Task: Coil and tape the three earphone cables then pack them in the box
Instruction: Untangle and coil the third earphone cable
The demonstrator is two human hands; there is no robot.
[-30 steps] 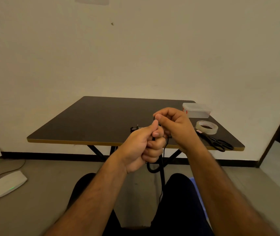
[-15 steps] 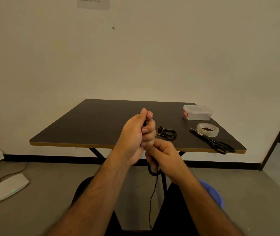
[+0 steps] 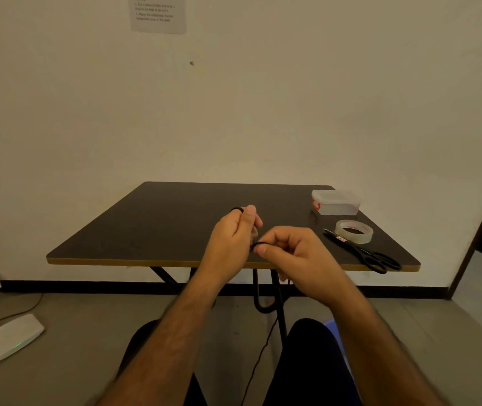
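Observation:
My left hand (image 3: pixel 234 232) grips a partly wound black earphone cable (image 3: pixel 259 300); a loop of it shows above my fingers, and the loose end hangs down past the table edge between my knees. My right hand (image 3: pixel 289 253) pinches the same cable just right of the left hand. A clear plastic box (image 3: pixel 336 203) with a red clasp stands lid-on at the table's far right. In front of it lie a roll of clear tape (image 3: pixel 354 231) and black scissors (image 3: pixel 371 256). The coil seen earlier on the table is hidden behind my hands.
The dark table (image 3: pixel 160 227) has a yellow front edge and black legs. On the floor at the left lies a white device (image 3: pixel 8 338) with a green light and cords. A paper sheet (image 3: pixel 157 13) hangs on the wall. A doorway opens at the right.
My right hand rose from below the left hand to its right side, carrying the cable around. The left hand stayed raised. The view tilted slightly upward.

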